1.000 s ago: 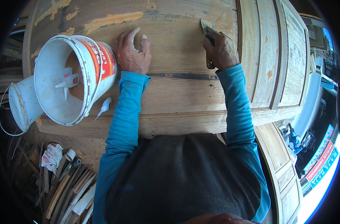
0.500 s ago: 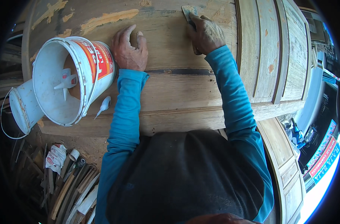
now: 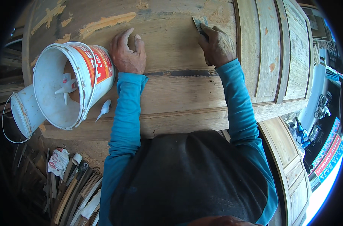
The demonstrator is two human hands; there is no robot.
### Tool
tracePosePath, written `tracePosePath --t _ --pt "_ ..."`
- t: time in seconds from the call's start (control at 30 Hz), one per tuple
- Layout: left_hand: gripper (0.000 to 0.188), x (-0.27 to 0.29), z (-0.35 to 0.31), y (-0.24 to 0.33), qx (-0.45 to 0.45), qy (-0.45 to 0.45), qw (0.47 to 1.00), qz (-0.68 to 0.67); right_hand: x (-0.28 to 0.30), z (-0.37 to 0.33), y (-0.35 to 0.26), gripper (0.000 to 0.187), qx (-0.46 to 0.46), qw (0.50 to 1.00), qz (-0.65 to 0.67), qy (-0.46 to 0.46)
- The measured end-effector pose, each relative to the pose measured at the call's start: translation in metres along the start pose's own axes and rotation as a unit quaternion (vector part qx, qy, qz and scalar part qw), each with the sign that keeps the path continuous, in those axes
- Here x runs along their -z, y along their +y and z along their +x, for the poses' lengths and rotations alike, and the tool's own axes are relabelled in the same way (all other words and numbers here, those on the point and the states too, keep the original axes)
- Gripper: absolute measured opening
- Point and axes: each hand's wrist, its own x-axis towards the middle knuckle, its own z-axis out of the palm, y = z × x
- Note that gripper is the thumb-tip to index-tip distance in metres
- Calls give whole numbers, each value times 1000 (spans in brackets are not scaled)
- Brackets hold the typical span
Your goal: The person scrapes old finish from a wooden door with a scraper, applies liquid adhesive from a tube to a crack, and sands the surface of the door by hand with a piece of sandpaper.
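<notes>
My right hand (image 3: 218, 47) is closed round a flat putty knife (image 3: 199, 22), whose blade points away from me, over the wooden door (image 3: 179, 90) lying in front of me. The fingers hide most of the tool, and pale dust coats the back of this hand. To the left, my left hand (image 3: 128, 56) rests on the wood with fingers curved and thumb apart, holding nothing. Beyond it, orange-brown filler patches (image 3: 107, 24) mark the surface. A dark seam (image 3: 190, 73) crosses the wood on the near side of both hands.
Left of my left hand a white bucket (image 3: 100, 77) lies on its side, with small white nozzle bottles (image 3: 69, 87) inside. A loose white nozzle (image 3: 104, 109) lies beside it. Another pail (image 3: 23, 113) is farther left. Timber offcuts (image 3: 77, 192) fill the lower left; another panelled door (image 3: 286, 154) stands lower right.
My right hand has drawn the putty knife nearer to me and a little to the right. My left hand stays in about the same place on the wood.
</notes>
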Motion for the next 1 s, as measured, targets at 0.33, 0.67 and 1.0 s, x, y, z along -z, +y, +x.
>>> tracePosePath --t 0.33,0.67,1.0 --pt "28 0 -1 1 24 -8 1000 -5 13 -3 18 35 -18 1000 4 -19" --pt "26 2 0 2 26 -6 999 24 11 -10 26 43 13 999 -26 -36" --pt "21 -1 -1 5 39 15 999 5 6 17 6 41 137 988 -50 -59"
